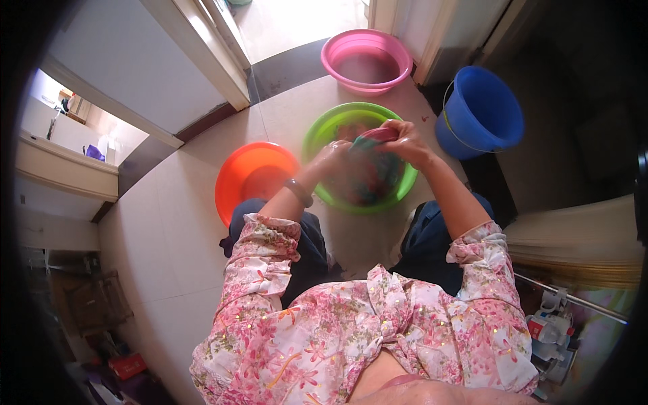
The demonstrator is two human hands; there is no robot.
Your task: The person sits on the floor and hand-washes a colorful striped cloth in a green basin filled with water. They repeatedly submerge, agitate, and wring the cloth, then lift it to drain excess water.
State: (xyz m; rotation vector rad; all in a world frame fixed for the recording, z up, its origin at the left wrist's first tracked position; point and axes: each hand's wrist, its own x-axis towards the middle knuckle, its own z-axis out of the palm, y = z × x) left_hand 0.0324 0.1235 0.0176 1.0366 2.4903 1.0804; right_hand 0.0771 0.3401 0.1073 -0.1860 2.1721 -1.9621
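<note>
Between my knees a green plastic basin [310, 147] stands on the floor, with wet, dark, multicoloured cloth [367, 177] lying in it. Just above it, my right hand [407, 144] grips a bunched piece of pink and green cloth [372, 139]. My left hand [334, 154] is closed on the other end of that cloth, its fingers partly hidden. Both hands look wet. A dark bangle [298, 192] circles my left wrist.
An orange basin [255, 172] stands left, close to my left knee. Beyond the green one is a pink basin [367, 63] holding murky water, near a doorway. A blue bucket [478, 111] with a wire handle stands at right. Plastic bottles [549, 331] lie at lower right.
</note>
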